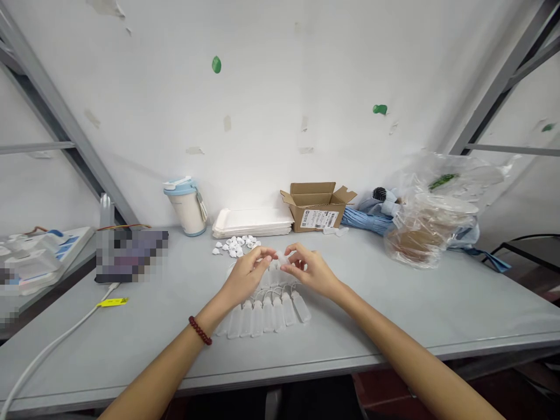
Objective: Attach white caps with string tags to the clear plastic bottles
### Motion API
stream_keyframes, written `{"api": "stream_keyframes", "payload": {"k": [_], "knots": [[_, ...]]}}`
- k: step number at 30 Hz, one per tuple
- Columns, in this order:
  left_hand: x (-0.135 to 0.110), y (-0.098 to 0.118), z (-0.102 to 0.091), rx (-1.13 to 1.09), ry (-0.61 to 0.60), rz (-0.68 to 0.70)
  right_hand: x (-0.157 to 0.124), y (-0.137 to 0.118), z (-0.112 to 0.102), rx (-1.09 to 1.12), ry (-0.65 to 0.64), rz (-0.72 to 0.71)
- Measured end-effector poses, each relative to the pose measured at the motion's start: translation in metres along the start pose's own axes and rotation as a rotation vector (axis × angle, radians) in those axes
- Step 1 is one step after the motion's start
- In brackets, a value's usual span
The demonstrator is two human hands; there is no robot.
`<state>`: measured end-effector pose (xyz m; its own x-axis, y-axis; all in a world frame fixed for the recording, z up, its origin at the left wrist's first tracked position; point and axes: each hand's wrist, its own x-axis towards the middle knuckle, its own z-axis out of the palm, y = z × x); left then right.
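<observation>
My left hand and my right hand meet above the middle of the table. Between their fingertips is a small translucent plastic piece, partly covered by the fingers; its exact kind is unclear. Below the hands lies a row of slim, frosted plastic bottles with thin white loops at their necks. More frosted bottles lie behind that row, partly hidden by my hands. Just beyond my left hand is a loose pile of small white caps.
Along the wall stand a lidded tumbler, a stack of white trays or sheets and an open cardboard box. Rightward are blue cloth and a plastic-wrapped spool. A blurred device with a white cable occupies the left.
</observation>
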<state>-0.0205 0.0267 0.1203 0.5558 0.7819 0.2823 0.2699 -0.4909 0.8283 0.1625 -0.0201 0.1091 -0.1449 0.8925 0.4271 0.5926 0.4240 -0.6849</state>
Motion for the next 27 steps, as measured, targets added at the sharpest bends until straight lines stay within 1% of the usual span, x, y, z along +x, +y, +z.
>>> {"api": "stream_keyframes", "payload": {"k": [3,6,9,11,14,16,21,27], "knots": [[0.001,0.002,-0.003,0.036,0.003,0.023,0.0,0.0,0.001,-0.054,0.001,-0.022],[0.003,0.001,-0.01,0.103,0.042,0.02,0.001,0.003,0.001,-0.082,0.049,-0.004],[0.007,-0.01,-0.018,0.203,0.102,0.001,0.002,0.008,-0.002,-0.104,0.113,0.049],[0.011,-0.022,-0.02,0.3,0.109,0.046,0.004,0.012,-0.003,-0.123,0.149,0.063],[0.017,-0.039,-0.021,0.439,0.052,0.176,0.005,0.016,-0.003,-0.176,0.186,0.038],[0.022,-0.047,-0.021,0.503,0.006,0.221,0.006,0.017,-0.003,-0.207,0.191,0.02],[0.03,-0.052,-0.022,0.576,-0.082,0.18,0.007,0.018,-0.001,-0.248,0.178,0.007],[0.031,-0.049,-0.019,0.652,-0.112,0.13,0.007,0.018,-0.002,-0.256,0.169,0.004]]}}
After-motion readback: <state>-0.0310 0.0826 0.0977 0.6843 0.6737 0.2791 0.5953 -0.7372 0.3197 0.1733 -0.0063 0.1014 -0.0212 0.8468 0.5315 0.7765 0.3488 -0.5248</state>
